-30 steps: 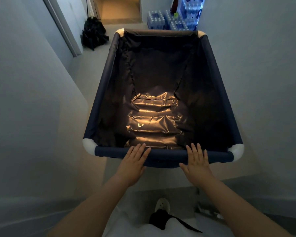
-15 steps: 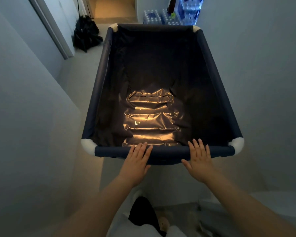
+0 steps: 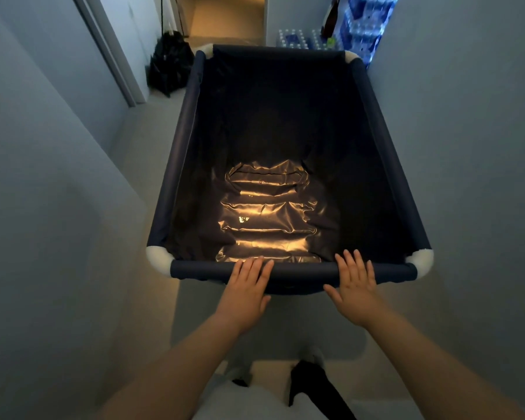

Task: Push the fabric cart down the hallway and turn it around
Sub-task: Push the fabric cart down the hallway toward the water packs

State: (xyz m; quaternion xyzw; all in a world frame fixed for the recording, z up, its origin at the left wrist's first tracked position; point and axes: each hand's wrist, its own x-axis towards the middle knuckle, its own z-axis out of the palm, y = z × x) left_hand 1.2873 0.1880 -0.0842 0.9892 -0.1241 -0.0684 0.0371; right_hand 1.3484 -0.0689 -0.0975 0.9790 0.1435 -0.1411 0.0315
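Floor [image 3: 152, 137]: pale, smooth, dimly lit, bounded by plain walls on both sides. The cart [image 3: 185, 122] is stood on it, filling most of the hallway width, its right side just beside the right wall. A black bag [image 3: 170, 65] is set on the floor by the left wall, near the cart's far left corner. Packs of water bottles [image 3: 294, 39] are stacked on the floor beyond the cart's far end. Farther on, the floor is lit warm yellow.

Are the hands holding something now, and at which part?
Nothing is gripped. The left hand and right hand lie flat and open against the near rail of the cart.
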